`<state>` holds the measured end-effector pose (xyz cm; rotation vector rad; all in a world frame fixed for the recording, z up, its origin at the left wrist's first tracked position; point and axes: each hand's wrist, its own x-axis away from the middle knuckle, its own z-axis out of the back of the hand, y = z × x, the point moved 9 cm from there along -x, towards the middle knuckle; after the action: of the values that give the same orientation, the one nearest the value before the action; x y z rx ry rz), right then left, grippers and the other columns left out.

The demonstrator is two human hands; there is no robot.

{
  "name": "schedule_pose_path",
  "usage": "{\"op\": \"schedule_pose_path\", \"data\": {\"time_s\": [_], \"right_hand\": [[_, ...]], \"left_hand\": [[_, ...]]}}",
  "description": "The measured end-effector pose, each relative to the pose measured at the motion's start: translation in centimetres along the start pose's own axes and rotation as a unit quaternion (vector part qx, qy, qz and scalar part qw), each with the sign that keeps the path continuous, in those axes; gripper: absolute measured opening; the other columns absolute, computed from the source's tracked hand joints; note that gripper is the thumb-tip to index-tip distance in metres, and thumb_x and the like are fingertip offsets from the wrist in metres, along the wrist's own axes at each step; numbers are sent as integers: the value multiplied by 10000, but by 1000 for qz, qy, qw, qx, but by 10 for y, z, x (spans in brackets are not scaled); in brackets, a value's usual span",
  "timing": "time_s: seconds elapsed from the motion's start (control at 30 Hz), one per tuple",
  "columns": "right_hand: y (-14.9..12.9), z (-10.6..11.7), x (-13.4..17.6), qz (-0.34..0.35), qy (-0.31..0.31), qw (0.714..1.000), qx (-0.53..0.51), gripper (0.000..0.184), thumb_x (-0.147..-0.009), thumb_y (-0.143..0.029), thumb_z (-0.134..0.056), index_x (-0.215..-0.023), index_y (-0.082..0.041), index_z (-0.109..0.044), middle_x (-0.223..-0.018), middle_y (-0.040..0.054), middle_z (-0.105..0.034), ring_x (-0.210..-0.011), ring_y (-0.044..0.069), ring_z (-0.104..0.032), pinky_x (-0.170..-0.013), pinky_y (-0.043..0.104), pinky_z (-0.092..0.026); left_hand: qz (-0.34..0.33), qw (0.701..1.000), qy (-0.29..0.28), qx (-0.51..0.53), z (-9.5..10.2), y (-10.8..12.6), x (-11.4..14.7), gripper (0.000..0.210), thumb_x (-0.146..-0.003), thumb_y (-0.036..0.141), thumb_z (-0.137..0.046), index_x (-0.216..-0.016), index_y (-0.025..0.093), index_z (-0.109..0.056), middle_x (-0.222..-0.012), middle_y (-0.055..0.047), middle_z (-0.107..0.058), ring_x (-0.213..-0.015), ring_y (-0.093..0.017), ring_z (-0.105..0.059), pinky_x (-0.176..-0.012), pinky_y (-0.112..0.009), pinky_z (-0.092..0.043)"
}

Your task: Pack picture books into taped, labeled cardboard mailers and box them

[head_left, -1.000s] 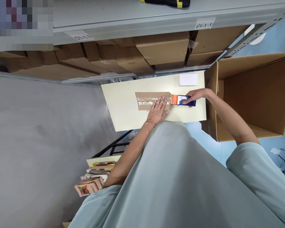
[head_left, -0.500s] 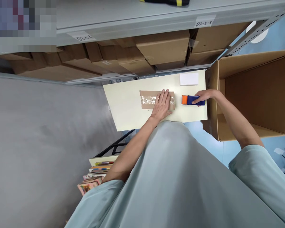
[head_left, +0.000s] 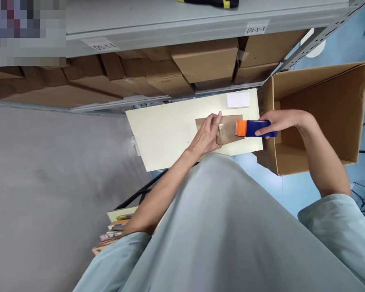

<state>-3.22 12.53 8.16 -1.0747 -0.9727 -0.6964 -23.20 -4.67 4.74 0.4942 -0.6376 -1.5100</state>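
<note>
My left hand point(head_left: 205, 136) is closed over a small flat cardboard box point(head_left: 230, 126), its fingers on the far side and its thumb at the near edge. Shiny clear tape shows on the box beside the fingers. My right hand point(head_left: 272, 121) grips a dark blue block-shaped thing with an orange end point(head_left: 252, 128); its exact kind I cannot make out. The orange end points left and overlaps the right end of the small box in this view; whether they touch I cannot tell. Both hands are above a pale yellow board point(head_left: 161, 134).
A white rectangular pad or small box point(head_left: 237, 99) lies on the board's far side. A large open carton point(head_left: 319, 117) stands at the right. Beyond the board, a grey metal shelf point(head_left: 176, 34) holds several cardboard boxes point(head_left: 205, 61). Books point(head_left: 115, 229) are stacked at the lower left.
The small box has shifted right and turned, showing less of its taped strip. My left hand went from lying flat to gripping it. The orange end now overlaps the box in view.
</note>
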Motion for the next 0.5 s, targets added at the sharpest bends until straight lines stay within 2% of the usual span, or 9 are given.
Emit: {"op": "schedule_pose_path", "data": {"time_s": [0.13,0.23,0.37,0.43,0.5], "right_hand": [[-43,-4,10,14,23,999,36,594,-813,-820,-843,-919,-240,-773,-812,77,-786,-880,321,-772,-716,378,-588],[-85,-14,-2,25,23,997,66,583,-826,-807,-836,-886,-231,-769,-781,66,-773,-835,298,-761,-687,360,-548],[-137,-32,-27,26,17,995,95,597,-816,-807,-835,-852,-215,-765,-726,64,-751,-759,271,-743,-657,346,-523],[-156,-40,-37,26,5,994,102,606,-798,-810,-846,-856,-212,-767,-702,59,-741,-739,264,-739,-653,341,-527],[-169,-45,-44,20,-4,994,111,598,-775,-795,-873,-860,-212,-770,-690,52,-737,-735,264,-744,-656,336,-531]], "left_hand": [[24,998,38,45,2,-18,24,1260,-868,429,-843,-1793,105,-50,-1712,-288,-316,-1626,-441,-349,-1269,-543,-499],[55,996,41,53,0,-44,43,1288,-849,449,-866,-1793,115,-55,-1715,-283,-310,-1622,-440,-368,-1239,-548,-530],[85,995,19,44,1,-73,69,1318,-814,450,-902,-1789,91,-91,-1722,-307,-303,-1588,-463,-432,-1183,-537,-571],[81,996,23,31,7,-78,77,1343,-803,481,-913,-1794,113,-84,-1753,-307,-274,-1637,-481,-370,-1248,-579,-507],[63,997,36,14,12,-75,79,1387,-793,558,-919,-1798,136,-59,-1808,-303,-192,-1709,-502,-205,-1335,-656,-362]]}}
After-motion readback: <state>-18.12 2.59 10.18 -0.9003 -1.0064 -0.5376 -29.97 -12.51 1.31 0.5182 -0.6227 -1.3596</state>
